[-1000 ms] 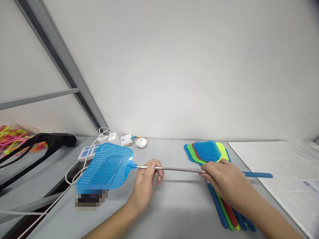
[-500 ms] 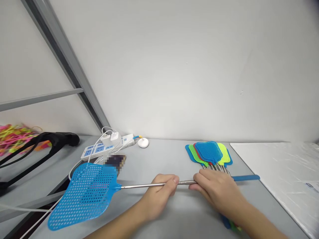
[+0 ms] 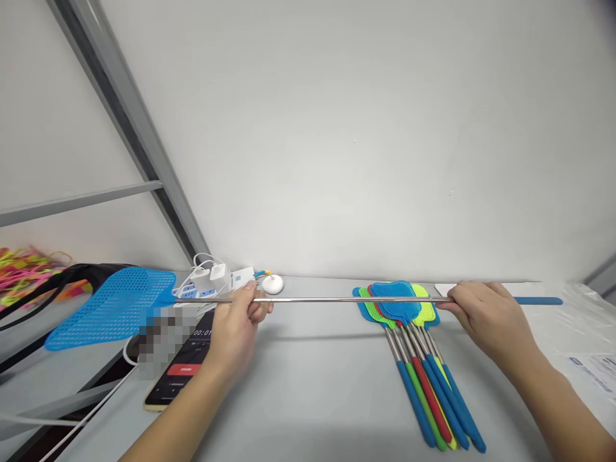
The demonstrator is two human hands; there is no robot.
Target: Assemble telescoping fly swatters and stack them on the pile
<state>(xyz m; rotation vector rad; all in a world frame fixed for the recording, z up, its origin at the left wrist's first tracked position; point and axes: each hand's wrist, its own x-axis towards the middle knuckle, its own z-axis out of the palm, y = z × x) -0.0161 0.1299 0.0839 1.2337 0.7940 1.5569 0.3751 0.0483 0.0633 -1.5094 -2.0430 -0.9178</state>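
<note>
A plain white wall fills most of the view, w/ soft even light and no window in sight. A grey metal frame slants up the left side, w/ a thin grey bar going off to the left. Below is a flat grey table, and a white sheet lies on its right part.

Phone screen: "00:01", partly hidden.

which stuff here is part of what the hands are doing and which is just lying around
In hand: blue fly swatter, left hand, right hand.
Lying about: pile of swatters, phone, power strip, white sheet.
</note>
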